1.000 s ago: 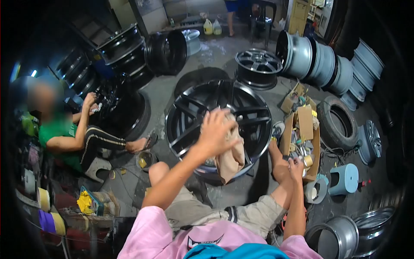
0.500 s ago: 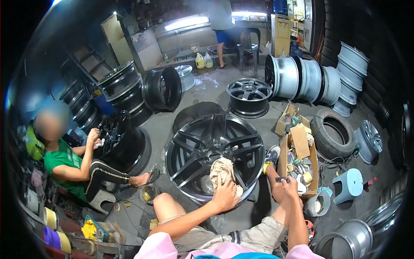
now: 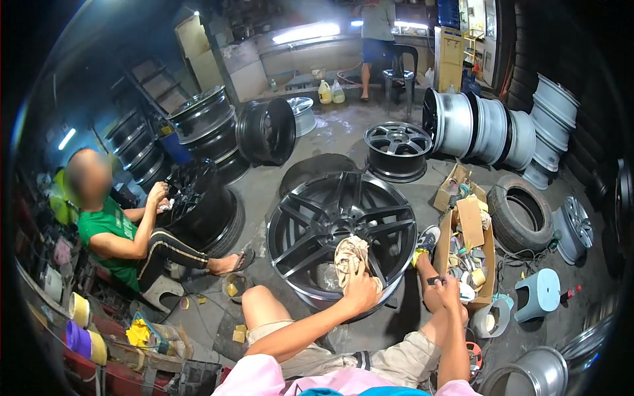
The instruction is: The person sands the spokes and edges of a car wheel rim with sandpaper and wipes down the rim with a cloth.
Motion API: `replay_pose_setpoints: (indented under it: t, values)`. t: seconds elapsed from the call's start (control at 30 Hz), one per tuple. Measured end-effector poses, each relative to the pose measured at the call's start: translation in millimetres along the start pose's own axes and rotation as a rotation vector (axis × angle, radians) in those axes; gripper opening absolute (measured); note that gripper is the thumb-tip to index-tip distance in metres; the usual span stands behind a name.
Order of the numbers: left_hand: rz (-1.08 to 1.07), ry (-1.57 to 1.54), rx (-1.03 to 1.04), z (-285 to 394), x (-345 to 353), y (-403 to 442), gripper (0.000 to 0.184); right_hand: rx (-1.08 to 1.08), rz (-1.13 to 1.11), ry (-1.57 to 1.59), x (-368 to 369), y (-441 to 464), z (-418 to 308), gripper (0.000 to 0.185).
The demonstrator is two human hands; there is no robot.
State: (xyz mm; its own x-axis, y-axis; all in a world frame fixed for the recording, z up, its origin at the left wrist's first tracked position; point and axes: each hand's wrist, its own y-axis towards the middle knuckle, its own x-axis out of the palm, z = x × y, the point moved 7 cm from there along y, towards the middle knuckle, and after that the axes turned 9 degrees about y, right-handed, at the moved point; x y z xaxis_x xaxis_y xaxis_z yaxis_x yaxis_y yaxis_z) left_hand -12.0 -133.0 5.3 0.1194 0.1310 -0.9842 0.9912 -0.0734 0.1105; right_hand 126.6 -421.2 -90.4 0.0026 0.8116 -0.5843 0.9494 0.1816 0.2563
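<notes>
A black multi-spoke wheel rim lies face up on a support between my legs. My left hand grips a beige cloth and presses it on the rim's near spokes, right of centre. Part of the fingers is hidden by the cloth's folds. Over my right knee, my right hand is closed around a small dark object, clear of the rim.
A cardboard box of supplies stands right of the rim, by a tire and a blue stool. At left, a seated person handles another black rim. Silver rims line the back; another person stands there.
My left hand, earlier spread above the cloth, has come down onto it and closed. The camera view has tilted up and then swung left, so the scene sits further right.
</notes>
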Motion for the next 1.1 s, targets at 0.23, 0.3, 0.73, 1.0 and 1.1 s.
replay_pose_setpoints:
  t: [0.23, 0.3, 0.73, 1.0, 1.1]
  values:
    - [0.135, 0.086, 0.151, -3, -13, -23, 0.056, 0.028, -0.007, -0.055, 0, -9, 7, 0.024]
    - [0.141, 0.07, 0.179, -5, -18, -26, 0.058, 0.003, 0.013, -0.058, -3, -11, 7, 0.024]
    - [0.177, -0.053, 0.299, -67, -44, -6, 0.039, 0.56, -0.107, 0.608, 15, 21, 80, 0.018]
    - [0.262, -0.097, 0.081, -99, -4, 30, 0.05, 0.378, -0.149, 0.417, 27, 29, 103, 0.013]
    - [0.194, -0.101, 0.068, -94, -5, 24, 0.047, 0.348, -0.172, 0.414, 34, 30, 99, 0.011]
